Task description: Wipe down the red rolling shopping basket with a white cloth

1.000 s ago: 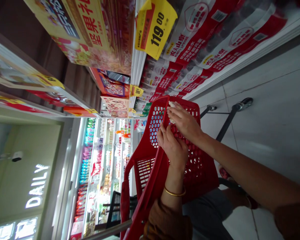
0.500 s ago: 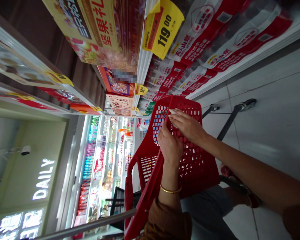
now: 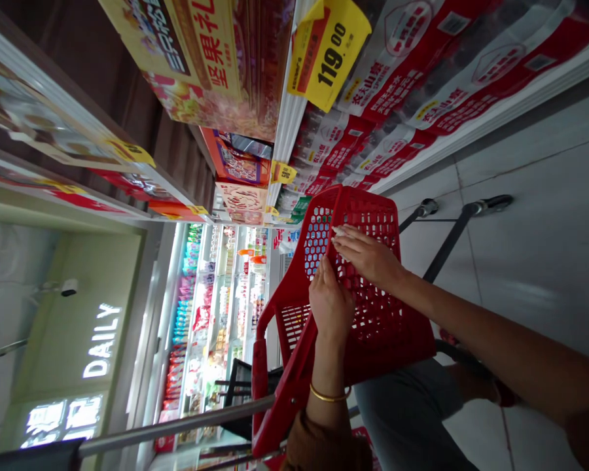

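The view lies on its side. A red plastic shopping cart basket with honeycomb and slotted holes fills the middle. My left hand, wearing a gold bangle, has its fingers curled over the basket's rim. Beside it, my right hand lies over the perforated side, its fingers stretched out and close together, their tips at the rim. Something pale shows at those fingertips; I cannot tell whether it is nails or a small item.
Red-and-white packs of bottled water line the lower shelf. Above them are gift boxes and a yellow price tag. A bright snack shelf stands farther off. Cart wheels rest on the tiled floor.
Both hands have moved slightly along the rim, away from the basket's far end. The surroundings have shifted a little to the right in the picture.
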Tool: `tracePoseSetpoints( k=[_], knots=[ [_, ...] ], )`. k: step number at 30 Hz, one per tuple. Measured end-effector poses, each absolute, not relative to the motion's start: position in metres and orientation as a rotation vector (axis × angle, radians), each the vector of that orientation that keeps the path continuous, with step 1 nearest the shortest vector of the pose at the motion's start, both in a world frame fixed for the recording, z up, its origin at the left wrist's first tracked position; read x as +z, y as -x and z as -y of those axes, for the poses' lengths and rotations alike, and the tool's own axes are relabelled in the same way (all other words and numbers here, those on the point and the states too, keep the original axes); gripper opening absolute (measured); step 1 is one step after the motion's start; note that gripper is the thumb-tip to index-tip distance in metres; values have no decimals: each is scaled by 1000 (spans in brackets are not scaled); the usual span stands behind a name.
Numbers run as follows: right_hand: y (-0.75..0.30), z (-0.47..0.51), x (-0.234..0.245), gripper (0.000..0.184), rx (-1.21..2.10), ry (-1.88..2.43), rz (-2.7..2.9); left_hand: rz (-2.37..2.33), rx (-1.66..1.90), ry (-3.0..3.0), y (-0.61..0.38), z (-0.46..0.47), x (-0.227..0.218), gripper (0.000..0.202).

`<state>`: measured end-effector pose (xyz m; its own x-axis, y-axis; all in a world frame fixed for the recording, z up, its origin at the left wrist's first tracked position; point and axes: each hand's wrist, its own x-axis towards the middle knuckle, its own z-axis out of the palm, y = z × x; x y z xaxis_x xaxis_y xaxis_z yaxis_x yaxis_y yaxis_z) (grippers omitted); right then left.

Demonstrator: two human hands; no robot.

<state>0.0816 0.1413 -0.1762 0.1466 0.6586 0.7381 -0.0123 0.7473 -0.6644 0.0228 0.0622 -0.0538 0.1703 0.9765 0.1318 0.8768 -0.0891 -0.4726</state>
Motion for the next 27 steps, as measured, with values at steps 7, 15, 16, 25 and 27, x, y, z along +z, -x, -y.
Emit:
tracePoseSetpoints(
  k=[7, 15, 16, 25, 27],
  knots=[
    [-74, -118, -175, 37, 607, 543, 1269, 1769, 194, 2039, -16, -62, -61, 68],
    [-73, -106, -176, 37, 581, 515, 1283, 1765, 367, 2087, -26, -57, -42, 64],
    [-74, -107, -176, 36, 569, 510, 1296, 1782, 419, 2040, -28, -53, -38, 61],
    [-76, -105, -174, 35, 610, 574, 1322, 1809, 494, 1839, -17, -5, -30, 58],
    [-73, -99, -171, 38, 645, 622, 1285, 1787, 445, 1887, -13, -5, -33, 57]
  ],
)
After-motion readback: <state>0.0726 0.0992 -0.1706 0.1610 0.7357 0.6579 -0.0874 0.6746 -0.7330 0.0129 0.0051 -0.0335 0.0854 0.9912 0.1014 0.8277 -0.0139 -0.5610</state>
